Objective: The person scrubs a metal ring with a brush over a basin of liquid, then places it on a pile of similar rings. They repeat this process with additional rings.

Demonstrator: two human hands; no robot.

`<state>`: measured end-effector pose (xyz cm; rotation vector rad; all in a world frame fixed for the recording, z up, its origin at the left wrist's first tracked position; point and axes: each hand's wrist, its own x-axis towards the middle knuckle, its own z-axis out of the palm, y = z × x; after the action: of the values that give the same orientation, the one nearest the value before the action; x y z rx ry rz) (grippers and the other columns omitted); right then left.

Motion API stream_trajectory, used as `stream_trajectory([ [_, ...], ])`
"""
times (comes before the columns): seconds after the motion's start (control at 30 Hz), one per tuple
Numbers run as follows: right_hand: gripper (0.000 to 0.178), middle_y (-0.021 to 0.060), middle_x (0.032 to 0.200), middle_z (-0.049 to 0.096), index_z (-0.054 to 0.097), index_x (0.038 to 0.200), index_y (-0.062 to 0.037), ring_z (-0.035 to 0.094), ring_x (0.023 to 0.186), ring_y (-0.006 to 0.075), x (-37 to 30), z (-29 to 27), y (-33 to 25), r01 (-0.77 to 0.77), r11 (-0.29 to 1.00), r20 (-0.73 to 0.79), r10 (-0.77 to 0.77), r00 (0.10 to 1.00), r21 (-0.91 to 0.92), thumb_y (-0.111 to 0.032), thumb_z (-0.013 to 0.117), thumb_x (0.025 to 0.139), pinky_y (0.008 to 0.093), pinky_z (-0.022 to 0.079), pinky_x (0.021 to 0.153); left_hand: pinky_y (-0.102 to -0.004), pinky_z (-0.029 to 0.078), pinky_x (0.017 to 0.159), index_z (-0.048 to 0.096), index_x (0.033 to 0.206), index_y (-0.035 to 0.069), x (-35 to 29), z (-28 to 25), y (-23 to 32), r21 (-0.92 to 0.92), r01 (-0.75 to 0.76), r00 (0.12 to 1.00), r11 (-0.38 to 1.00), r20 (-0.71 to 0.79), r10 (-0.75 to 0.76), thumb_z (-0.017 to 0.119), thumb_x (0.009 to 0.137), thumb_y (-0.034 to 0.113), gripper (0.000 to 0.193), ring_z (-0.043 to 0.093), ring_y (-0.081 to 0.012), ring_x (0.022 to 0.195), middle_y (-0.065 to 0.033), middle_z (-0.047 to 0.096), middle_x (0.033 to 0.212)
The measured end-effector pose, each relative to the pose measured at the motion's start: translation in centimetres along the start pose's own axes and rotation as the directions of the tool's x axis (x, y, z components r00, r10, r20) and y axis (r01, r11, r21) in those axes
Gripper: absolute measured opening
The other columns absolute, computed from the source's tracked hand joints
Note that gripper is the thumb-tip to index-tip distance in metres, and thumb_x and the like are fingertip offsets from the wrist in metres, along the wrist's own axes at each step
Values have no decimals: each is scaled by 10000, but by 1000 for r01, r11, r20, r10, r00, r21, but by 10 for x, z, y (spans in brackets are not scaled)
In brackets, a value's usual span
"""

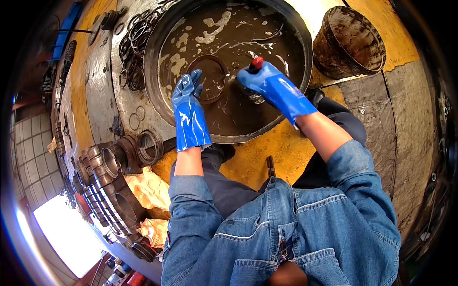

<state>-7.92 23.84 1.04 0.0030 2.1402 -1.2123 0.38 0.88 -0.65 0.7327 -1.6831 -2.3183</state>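
My left hand, in a blue rubber glove, is closed on the near left side of a thin brown metal ring. The ring is above or partly in the murky brown liquid of a large round tub; its exact depth is hard to judge. To the right, my right hand wears a matching glove and grips a tool with a red handle end. The tool's working end is mostly hidden beneath the glove, close to the liquid. Patches of pale foam float toward the tub's far side.
Dark rings lie heaped left of the tub. Several cylindrical metal parts and stacked rings stand at the near left, beside crumpled tan paper. A grimy bucket stands at the far right. My legs straddle the yellow floor before the tub.
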Motion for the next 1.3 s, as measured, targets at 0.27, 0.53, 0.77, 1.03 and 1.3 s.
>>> stream_trajectory([
  [0.27,279,112,1065,787,758,1190,-5,755,852,209,41,64,63,525,565,-129,-593,795,636,-194,738,986,317,616,801,-400,618,850,675,1257,-27,6,22,-16,-39,1,998,999,57,1,667,1074,324,396,735,-269,1029,-191,758,1178],
  [0.53,248,189,1002,771,773,1046,-102,747,945,390,2,43,8,293,895,-52,-328,943,-337,-305,689,931,464,590,842,-455,629,943,688,1244,-10,3,4,-19,173,-96,995,980,58,87,640,1081,349,397,718,-341,1177,-197,729,1319],
  [0.77,315,116,1186,762,715,1208,-122,741,680,280,14,41,13,606,170,34,-950,310,-777,-140,716,894,378,592,540,-458,629,943,689,1241,-8,2,-9,-17,124,-49,998,991,39,44,636,1083,351,396,717,-342,1182,-196,727,1323],
  [1.03,321,100,1210,774,736,1265,-195,761,987,338,17,40,13,458,637,-76,-630,773,-619,-242,718,948,420,612,844,-460,628,943,691,1238,-5,2,-10,-20,73,-27,999,997,40,24,631,1084,354,395,715,-343,1188,-194,725,1328],
  [1.3,302,110,877,750,799,1002,-96,687,816,193,17,33,20,102,977,90,-120,989,185,-352,665,916,359,533,794,-463,628,942,692,1234,-3,0,-8,-21,15,-6,999,1000,36,6,626,1086,356,394,713,-345,1194,-193,723,1333],
])
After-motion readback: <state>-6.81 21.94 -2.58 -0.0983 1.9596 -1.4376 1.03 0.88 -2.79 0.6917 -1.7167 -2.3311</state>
